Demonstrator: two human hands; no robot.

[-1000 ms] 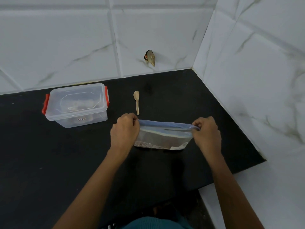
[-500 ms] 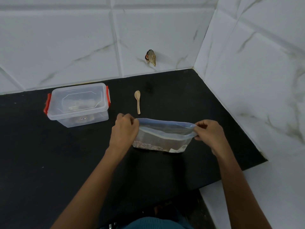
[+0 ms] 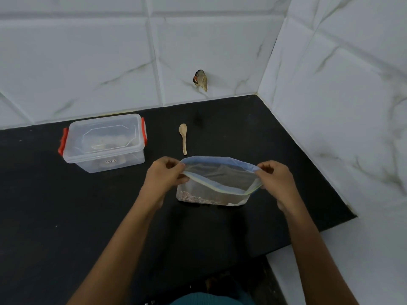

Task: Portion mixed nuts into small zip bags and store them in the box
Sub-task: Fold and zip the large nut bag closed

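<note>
A large clear zip bag (image 3: pixel 211 192) with a blue zip strip stands on the black counter (image 3: pixel 55 216), holding a low layer of mixed nuts. Its mouth is pulled wide. My left hand (image 3: pixel 161 178) pinches the left end of the rim and my right hand (image 3: pixel 278 183) pinches the right end. A clear plastic box (image 3: pixel 103 144) with red clips and its lid on sits to the left; something pale shows inside it. A small wooden spoon (image 3: pixel 183 137) lies just behind the bag.
White marble-look tiled walls (image 3: pixel 330 106) close the counter at the back and right. A small crumpled scrap (image 3: pixel 200 80) sticks to the back wall. The counter's front edge runs near my body, with a step at the right.
The bag's mouth, nearly flat a second ago, has been pulled apart into a wide opening. Both hands keep their hold on the rim ends.
</note>
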